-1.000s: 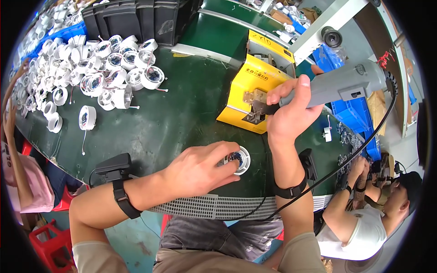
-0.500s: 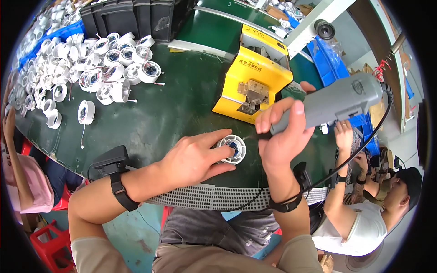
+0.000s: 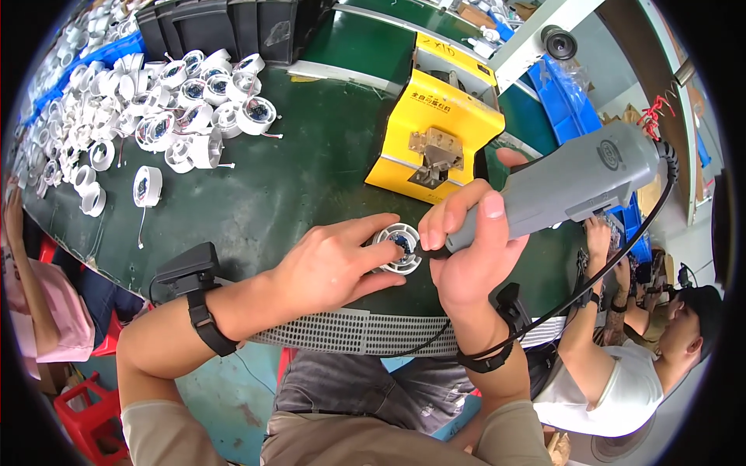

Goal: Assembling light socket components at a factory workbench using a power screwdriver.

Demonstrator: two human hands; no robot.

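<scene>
In front of me on the green table lies a round white plastic housing (image 3: pixel 399 266) with a small blue circuit board (image 3: pixel 403 244) inside. My left hand (image 3: pixel 334 260) grips the housing, thumb and fingers around its rim and one finger reaching into it over the board. My right hand (image 3: pixel 478 245) is wrapped round a grey electric screwdriver (image 3: pixel 579 179), held slanting. Its dark tip end (image 3: pixel 435 250) is at the right side of the housing; the bit itself is hard to make out, so I cannot tell if it touches.
Beyond my hands stands a yellow screw-feeder machine (image 3: pixel 423 132). Many white housings (image 3: pixel 194 116) are heaped at the far left, before a black crate (image 3: pixel 225 31). The screwdriver's black cable (image 3: pixel 622 260) loops past my right forearm. Co-workers sit at right (image 3: pixel 614 373) and left (image 3: pixel 47 311).
My right hand has brought the screwdriver left and slightly down, so its tip end is now close against the housing. The left hand keeps its hold, barely shifted.
</scene>
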